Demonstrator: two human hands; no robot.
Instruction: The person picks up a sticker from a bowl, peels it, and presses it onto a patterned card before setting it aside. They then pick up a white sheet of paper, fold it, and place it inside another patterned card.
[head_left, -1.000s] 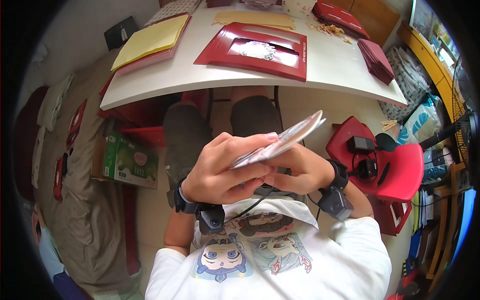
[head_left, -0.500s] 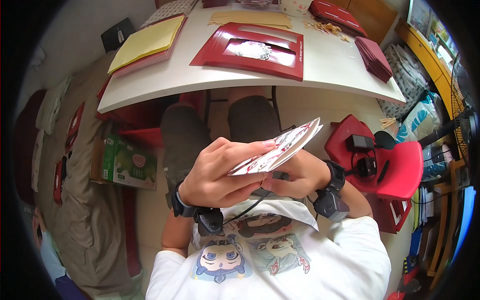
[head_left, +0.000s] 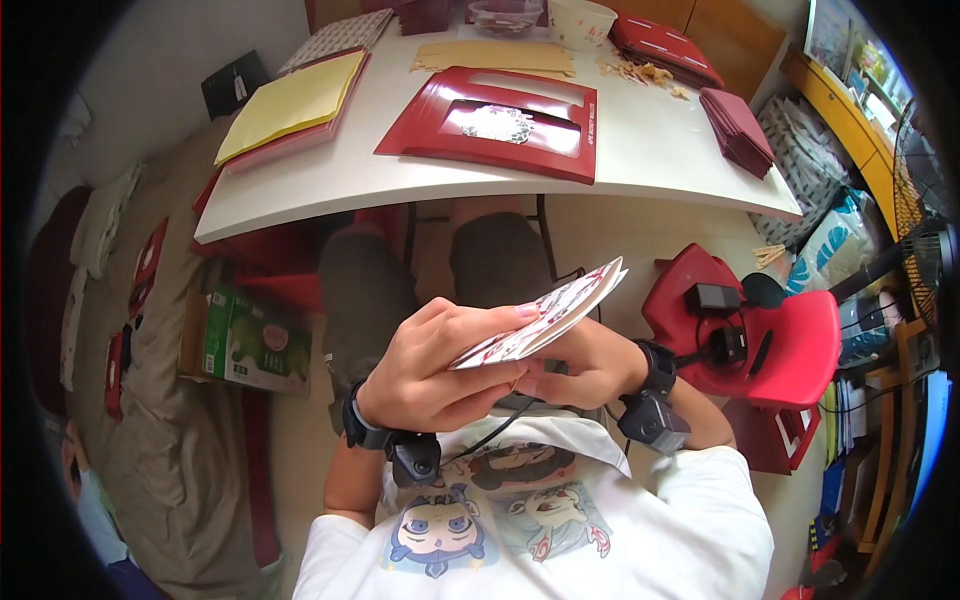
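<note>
My left hand (head_left: 437, 362) is closed on a thin stack of white cards (head_left: 562, 312) printed with red and dark patterns, its thumb on top and the other fingers beneath. The cards tilt up to the right, above my lap, and their right-hand edges fan slightly apart. Behind and below them, my right hand (head_left: 596, 358) is closed, with its fingertips meeting those of my left hand. The cards partly hide its fingers, so what they pinch cannot be made out. Both wrists wear black straps with small cameras.
On the white table (head_left: 330, 185) ahead lie a red windowed sleeve (head_left: 450, 150), yellow sheets (head_left: 290, 105), brown paper (head_left: 490, 57) and dark red folders (head_left: 735, 130). A patterned bowl (head_left: 580, 25) stands at the back. To my right is a red chair (head_left: 795, 345) with devices; a green box (head_left: 255, 340) sits left.
The table appears slightly lower in view. My hands and the cards have shifted a little left and down in the picture, with the grip looking much the same.
</note>
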